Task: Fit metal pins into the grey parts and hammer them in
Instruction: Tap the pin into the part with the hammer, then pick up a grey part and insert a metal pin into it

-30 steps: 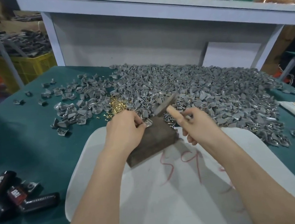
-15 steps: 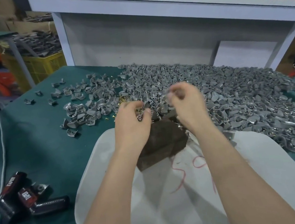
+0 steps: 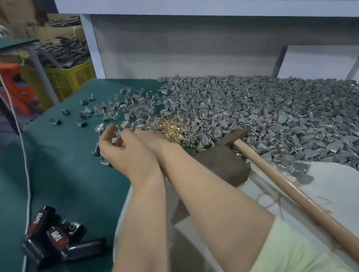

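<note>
My left hand [image 3: 117, 151] is turned palm up left of the brass pins [image 3: 169, 129], its fingers cupped around a small grey part [image 3: 115, 141]. My right hand [image 3: 149, 138] crosses just behind it, and its fingertips reach into the left palm, mostly hidden. A big heap of grey parts [image 3: 272, 110] covers the table beyond. The hammer [image 3: 276, 176] lies untouched with its head beside the dark wooden block [image 3: 220, 164] and its handle pointing toward me.
A white board [image 3: 329, 187] lies under the block on the green table [image 3: 61, 177]. Black and red tools [image 3: 58, 243] sit at the near left beside a white cord [image 3: 21, 155]. A grey shelf unit [image 3: 184, 33] stands behind the heap, and a yellow crate [image 3: 70, 79] is far left.
Both hands have moved left from above the wooden block to beside the brass pins. The right hand has let go of the hammer, which now lies on the table.
</note>
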The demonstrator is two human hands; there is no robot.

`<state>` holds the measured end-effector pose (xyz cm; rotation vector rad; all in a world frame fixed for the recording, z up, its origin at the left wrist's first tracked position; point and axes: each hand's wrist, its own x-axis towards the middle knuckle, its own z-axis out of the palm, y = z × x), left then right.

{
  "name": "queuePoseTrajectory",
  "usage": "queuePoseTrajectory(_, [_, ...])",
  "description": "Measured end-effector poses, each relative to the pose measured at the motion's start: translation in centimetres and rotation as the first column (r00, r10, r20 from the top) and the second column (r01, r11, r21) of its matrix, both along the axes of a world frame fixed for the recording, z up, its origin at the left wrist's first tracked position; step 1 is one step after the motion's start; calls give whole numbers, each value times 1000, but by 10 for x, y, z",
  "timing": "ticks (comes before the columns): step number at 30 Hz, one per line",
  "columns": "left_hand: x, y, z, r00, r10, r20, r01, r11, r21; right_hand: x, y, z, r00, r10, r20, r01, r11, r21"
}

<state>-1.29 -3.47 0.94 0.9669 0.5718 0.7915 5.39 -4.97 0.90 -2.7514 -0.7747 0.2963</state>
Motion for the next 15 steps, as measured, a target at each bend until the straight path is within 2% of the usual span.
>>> queuePoseTrajectory(4, [3, 4, -3, 1000, 10, -29, -12, 998, -55, 5, 5, -10, 976, 6, 216, -1, 1000, -22])
queuePoseTrajectory(9, [4, 1, -3, 1000, -22, -22, 21, 997, -69, 3, -2, -9, 980, -24, 199, 6, 996, 88])
queuePoseTrajectory(11, [5, 0, -2, 998, -50, -33, 49, 998, -33, 1, -12, 4, 978, -127, 168, 83, 965, 250])
queuePoseTrajectory(13, [5, -3, -2, 992, -110, -58, 112, 993, 44, -3, -30, 25, 973, -210, 100, 142, 878, 457])
queuePoseTrajectory(15, [4, -8, -2, 982, -180, -61, 187, 970, 152, -11, -54, 44, 974, -214, 71, 136, 810, 571])
